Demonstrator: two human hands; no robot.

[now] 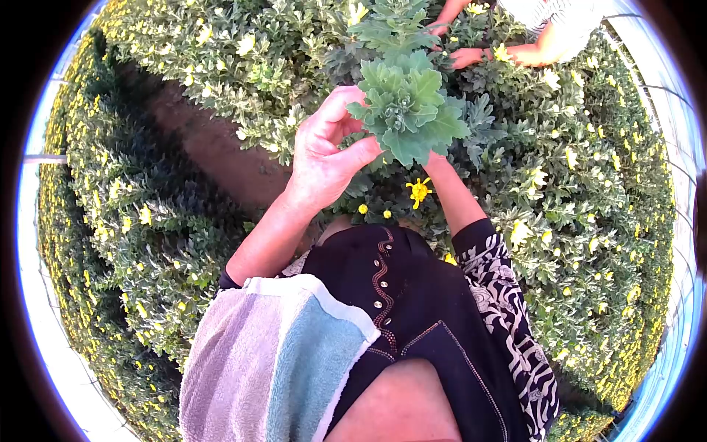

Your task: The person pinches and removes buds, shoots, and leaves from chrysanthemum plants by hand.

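Observation:
A leafy green stem top [406, 109] stands upright before my chest, its broad leaves spread wide. My left hand [329, 147] is at its left side, thumb and fingers curled in toward the leaves; what they grip, if anything, is hidden behind the foliage. Beneath the same leaves, on the right, my right hand [436, 160] is almost wholly covered, with just the wrist and a bit of hand showing. A yellow flower [419, 192] is just below the leaves, between my forearms.
Dense plants with yellow blooms [589, 169] surround me. At the top right a co-worker's arms [515, 54] reach into the plants. Bare soil [210, 144] shows between rows at the left. A towel [280, 353] hangs over my left shoulder.

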